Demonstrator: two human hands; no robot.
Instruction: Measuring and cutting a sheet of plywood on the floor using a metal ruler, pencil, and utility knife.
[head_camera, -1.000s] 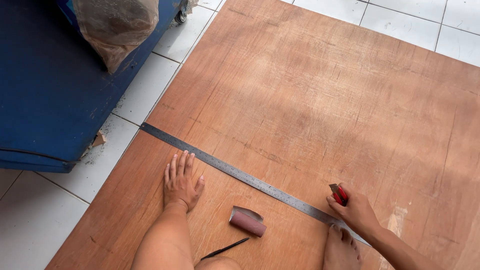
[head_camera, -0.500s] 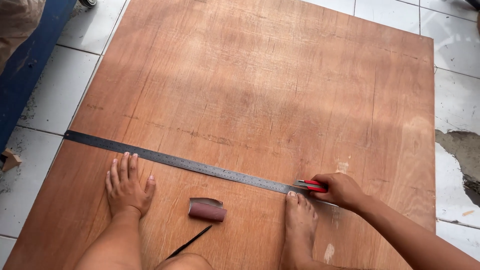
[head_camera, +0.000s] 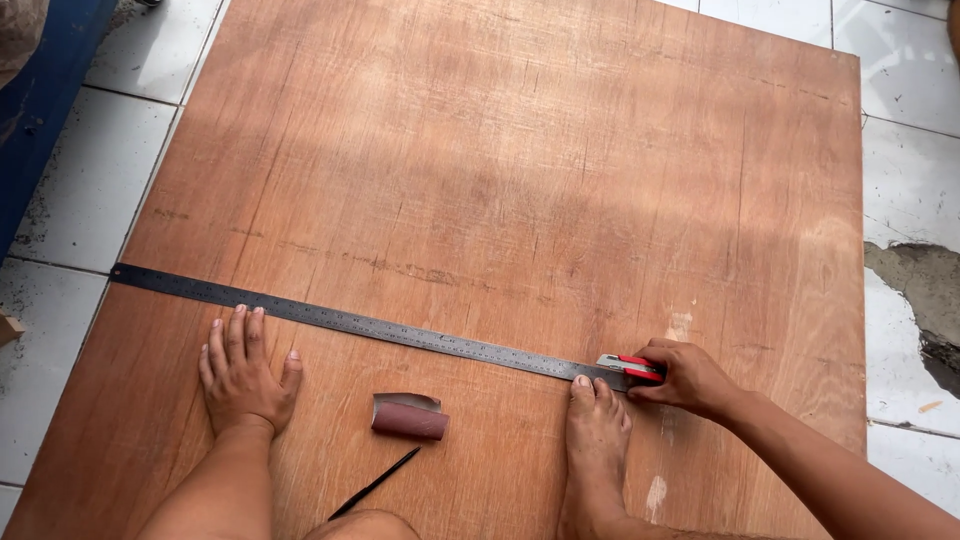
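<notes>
One long metal ruler lies flat across a big brown plywood sheet, running from the left edge down toward the right. At its right end, the right hand is wrapped tight around a red and grey cutter knife, and the knife sits right against the ruler's edge. The left hand is spread out flat with nothing in it, pressing on the wood just below the ruler, with the fingertips touching or almost touching it. A bare foot holds down the ruler near the knife, with the toes at its edge. It looks like the cutting step is at its start, at the right end of the line. I think the next move needs the ruler held very still and the knife pulled slowly along its edge. Between the hand and the foot lies a small roll of reddish sandpaper, and near it a thin dark pencil or stick; I cannot tell which. The knife's blade is hidden by the fingers. The arms and leg are cut off at the bottom. White floor tiles lie around the wood, and a blue thing shows at the top left corner.
</notes>
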